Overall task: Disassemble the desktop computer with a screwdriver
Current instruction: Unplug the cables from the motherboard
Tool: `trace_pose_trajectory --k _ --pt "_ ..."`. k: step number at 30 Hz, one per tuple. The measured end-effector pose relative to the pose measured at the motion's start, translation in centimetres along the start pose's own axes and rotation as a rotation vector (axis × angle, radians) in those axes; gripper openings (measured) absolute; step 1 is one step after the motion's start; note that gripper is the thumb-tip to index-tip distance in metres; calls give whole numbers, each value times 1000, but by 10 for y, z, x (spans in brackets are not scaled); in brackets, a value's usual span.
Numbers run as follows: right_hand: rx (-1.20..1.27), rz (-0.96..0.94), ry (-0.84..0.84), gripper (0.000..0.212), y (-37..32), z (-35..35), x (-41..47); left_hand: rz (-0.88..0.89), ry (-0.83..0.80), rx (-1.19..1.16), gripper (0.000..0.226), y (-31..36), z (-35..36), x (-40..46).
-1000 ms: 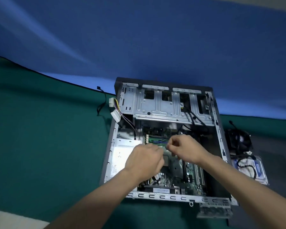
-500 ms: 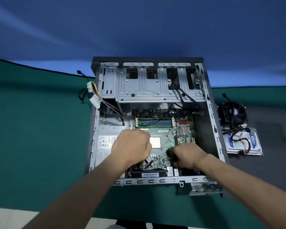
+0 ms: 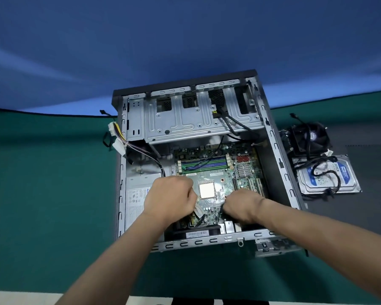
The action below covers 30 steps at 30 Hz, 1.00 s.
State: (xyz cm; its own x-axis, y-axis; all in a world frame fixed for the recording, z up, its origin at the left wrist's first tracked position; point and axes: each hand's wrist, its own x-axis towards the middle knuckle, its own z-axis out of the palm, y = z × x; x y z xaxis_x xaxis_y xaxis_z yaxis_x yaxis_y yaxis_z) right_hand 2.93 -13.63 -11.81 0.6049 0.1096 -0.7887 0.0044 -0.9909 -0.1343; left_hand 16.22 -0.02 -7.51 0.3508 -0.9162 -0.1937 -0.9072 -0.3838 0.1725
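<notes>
The open desktop case [image 3: 275, 150] lies on its side on a green mat. Its motherboard [image 3: 209, 172] is exposed, with the bare CPU [image 3: 207, 190] in the middle. My left hand [image 3: 169, 199] is curled over the board's near left part, and a white connector [image 3: 198, 211] pokes out under its fingers. My right hand [image 3: 242, 205] is curled at the board's near right, pinching a black cable [image 3: 220, 213]. The fingertips of both hands are hidden. No screwdriver is in sight.
A power supply [image 3: 136, 194] fills the case's left side and a metal drive cage [image 3: 198, 122] its far end. Loose white plugs [image 3: 117, 137] hang over the left wall. A cooler fan [image 3: 310, 137] and a hard drive [image 3: 330, 175] lie to the right of the case.
Both hands have come down from the memory slots to the near end of the motherboard. The right hand has closed around a black cable. The camera view has shifted.
</notes>
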Motion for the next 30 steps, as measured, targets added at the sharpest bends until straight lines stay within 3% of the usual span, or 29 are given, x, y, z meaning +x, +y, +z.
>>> trace_pose_trajectory --k 4,8,12,17,23,30 --pt "148 -19 187 9 3 -1 -12 -9 -6 45 26 1 -1 1" --pt "311 82 430 13 9 1 -20 5 -73 139 29 2 -1 1" --pt "500 77 483 18 1 0 -21 21 -90 143 33 4 -1 2" --pt "1035 54 518 26 1 -1 -26 27 -199 177 25 6 -6 5" --pt "904 20 288 55 -11 -4 -20 -21 -360 405 19 19 -6 10" --pt "859 -13 105 73 -7 2 -20 -309 -634 51 27 37 24 11"
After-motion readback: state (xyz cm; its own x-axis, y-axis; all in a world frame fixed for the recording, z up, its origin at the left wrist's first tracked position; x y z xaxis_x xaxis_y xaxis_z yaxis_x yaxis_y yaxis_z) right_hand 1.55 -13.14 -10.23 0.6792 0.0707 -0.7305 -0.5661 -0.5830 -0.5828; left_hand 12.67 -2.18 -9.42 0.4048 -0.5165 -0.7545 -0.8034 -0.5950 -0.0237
